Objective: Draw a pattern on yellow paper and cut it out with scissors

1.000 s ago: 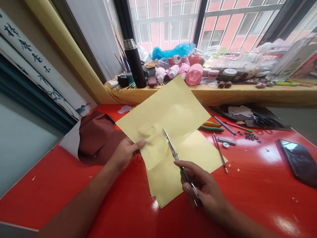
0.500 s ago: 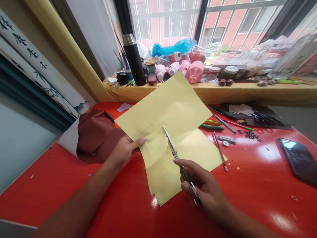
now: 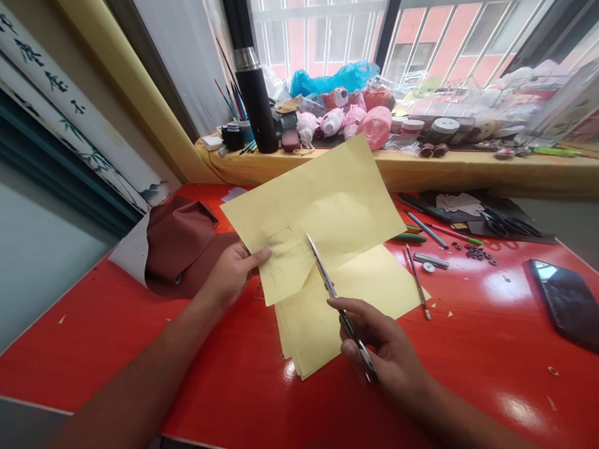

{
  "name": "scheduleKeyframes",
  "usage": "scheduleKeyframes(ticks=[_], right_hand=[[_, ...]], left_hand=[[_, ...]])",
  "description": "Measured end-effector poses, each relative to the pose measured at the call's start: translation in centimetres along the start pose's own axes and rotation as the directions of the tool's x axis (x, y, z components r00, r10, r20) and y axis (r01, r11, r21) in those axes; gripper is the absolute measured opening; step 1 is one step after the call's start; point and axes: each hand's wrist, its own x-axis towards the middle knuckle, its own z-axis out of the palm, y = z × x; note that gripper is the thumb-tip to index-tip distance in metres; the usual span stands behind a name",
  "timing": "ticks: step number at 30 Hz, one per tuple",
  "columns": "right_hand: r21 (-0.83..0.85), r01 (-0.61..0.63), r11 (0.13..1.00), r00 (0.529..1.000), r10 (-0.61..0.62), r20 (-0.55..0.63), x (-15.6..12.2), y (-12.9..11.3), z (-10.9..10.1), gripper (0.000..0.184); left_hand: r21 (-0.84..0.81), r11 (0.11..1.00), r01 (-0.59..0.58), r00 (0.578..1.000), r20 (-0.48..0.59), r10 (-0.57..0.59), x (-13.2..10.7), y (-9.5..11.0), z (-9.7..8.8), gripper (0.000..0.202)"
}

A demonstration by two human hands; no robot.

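My left hand [image 3: 238,268] pinches the left edge of a yellow paper sheet [image 3: 337,199], thumb on top and fingers underneath. Pencil lines form a small outline near that thumb. Scissors [image 3: 346,321] are in my right hand [image 3: 381,349], their blades pointing up and away across the sheet. A slit in the sheet runs along the blades; whether the blades touch each other is hard to tell. Below the held sheet, a stack of yellow paper [image 3: 318,337] lies on the red table [image 3: 243,386].
Folded brown leather [image 3: 180,243] lies on the left. To the right are a pencil [image 3: 418,280], a metal rod [image 3: 430,260], pliers [image 3: 409,237], small black rings [image 3: 477,252] and a phone [image 3: 564,302]. A black thermos [image 3: 256,103] stands on the cluttered windowsill [image 3: 430,171].
The held sheet has turned slightly, its far corner moving right and its lower left part rising off the stack. My left hand has moved up a little. The scissors stay nearly in place.
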Motion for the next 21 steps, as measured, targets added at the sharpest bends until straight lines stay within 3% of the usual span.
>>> scheduleKeyframes(ticks=[21], right_hand=[[0.079, -0.04, 0.996, 0.999, 0.037, 0.04, -0.2, 0.2, -0.1, 0.039]], left_hand=[[0.088, 0.996, -0.01, 0.999, -0.032, 0.012, 0.3, 0.1, -1.0, 0.049]])
